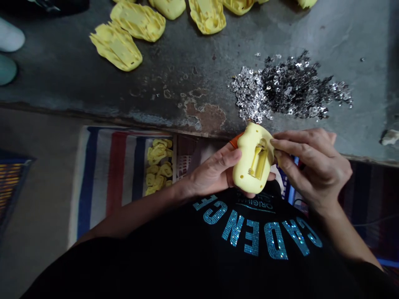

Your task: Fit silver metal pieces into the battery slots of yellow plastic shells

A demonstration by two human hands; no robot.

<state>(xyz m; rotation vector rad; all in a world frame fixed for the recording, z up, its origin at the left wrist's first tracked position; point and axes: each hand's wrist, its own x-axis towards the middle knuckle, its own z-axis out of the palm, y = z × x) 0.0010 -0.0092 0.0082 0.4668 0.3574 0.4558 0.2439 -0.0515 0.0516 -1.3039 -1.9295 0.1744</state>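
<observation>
Many sequins point(289, 87) beside held yellow shell point(254, 160)

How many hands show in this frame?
2: the left hand and the right hand, both at the lower middle of the view, holding a yellow plastic shell. Others may be out of view.

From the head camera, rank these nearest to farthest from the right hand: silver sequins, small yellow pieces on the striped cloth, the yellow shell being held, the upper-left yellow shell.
Right hand:
1. Held yellow plastic shell: touching, in its fingers.
2. Silver sequin pile: ahead, on the concrete ledge.
3. Small yellow pieces: left, on the striped cloth.
4. Upper-left yellow shell: far left, on the ledge.
</observation>
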